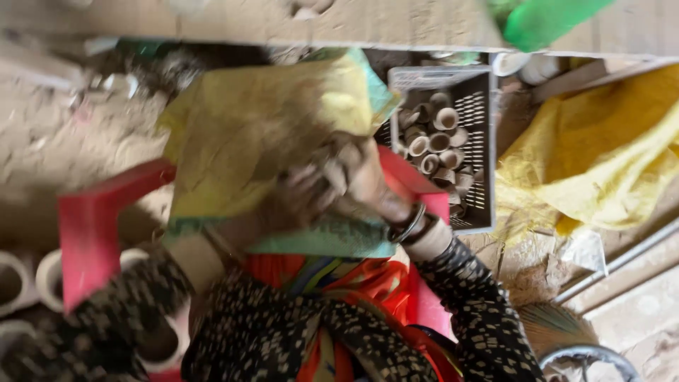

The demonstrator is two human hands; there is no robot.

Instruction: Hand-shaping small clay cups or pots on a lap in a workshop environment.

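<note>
Two hands: the right hand [353, 173] and left hand [300, 194] meet, blurred, over a yellow sack [247, 120] on the red stool [88, 226]
Grip: both clutch a clay lump [336, 166]; finger detail unclear
Crate: grey crate [481, 141] of clay cups [438, 141] by the stool's far right corner

A sack [262, 134] is spread over a stool [92, 233], and both hands [332, 184] are pressed together on the sack. Right of the sack, touching its edge, a crate [481, 141] is set on the floor, with small clay cups [438, 141] piled in it. Right of the crate a second sack [601, 155] is crumpled. Left of the stool, clay pots [28, 279] are stood on the floor.
</note>
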